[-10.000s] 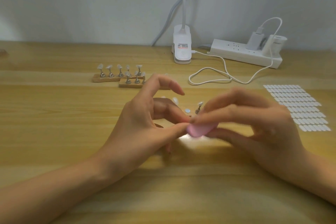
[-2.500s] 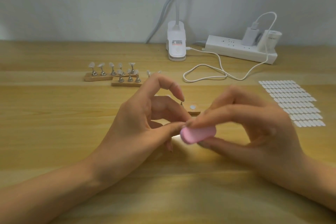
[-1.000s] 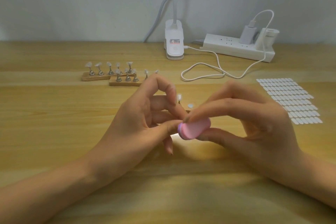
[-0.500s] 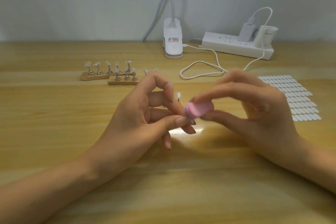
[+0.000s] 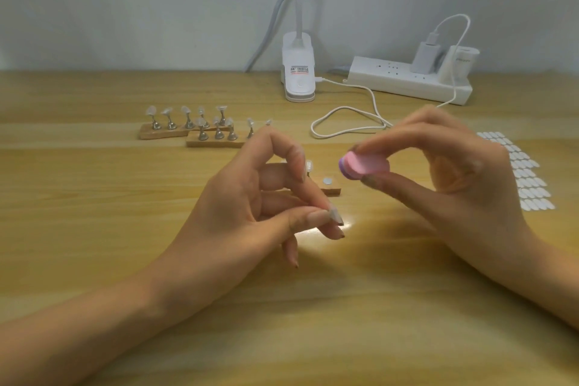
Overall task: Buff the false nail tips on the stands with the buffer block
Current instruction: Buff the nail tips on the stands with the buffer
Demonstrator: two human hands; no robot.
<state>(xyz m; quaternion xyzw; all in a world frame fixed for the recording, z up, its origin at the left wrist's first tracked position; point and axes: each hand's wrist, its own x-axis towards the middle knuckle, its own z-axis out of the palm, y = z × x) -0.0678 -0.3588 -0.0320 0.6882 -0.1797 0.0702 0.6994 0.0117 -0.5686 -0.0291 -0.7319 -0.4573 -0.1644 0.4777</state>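
My right hand [image 5: 454,185] grips the pink buffer block [image 5: 365,166], thumb beneath and fingers on top, its purple end pointing left. It hovers above the table, clear of my left hand [image 5: 250,204]. That hand pinches thumb against middle finger, and a small greyish false nail tip [image 5: 336,217] pokes out of the pinch, mostly hidden. Just behind the left fingers lies a short wooden stand [image 5: 332,191] carrying one peg with a nail tip [image 5: 309,164] and a bare metal disc [image 5: 327,180]. Two more stands [image 5: 159,131] [image 5: 213,142] at the back left hold several tipped pegs.
A white clip lamp [image 5: 298,72] and a power strip [image 5: 407,81] with chargers stand along the back wall. A looped white cable [image 5: 347,122] lies in front of them. At the right lies a sheet of white nail-shaped pieces [image 5: 529,185], partly behind my right hand.
My right hand has lifted the buffer block up and to the right, off the pinch of my left thumb where it was rubbing. My left hand has stayed in place.
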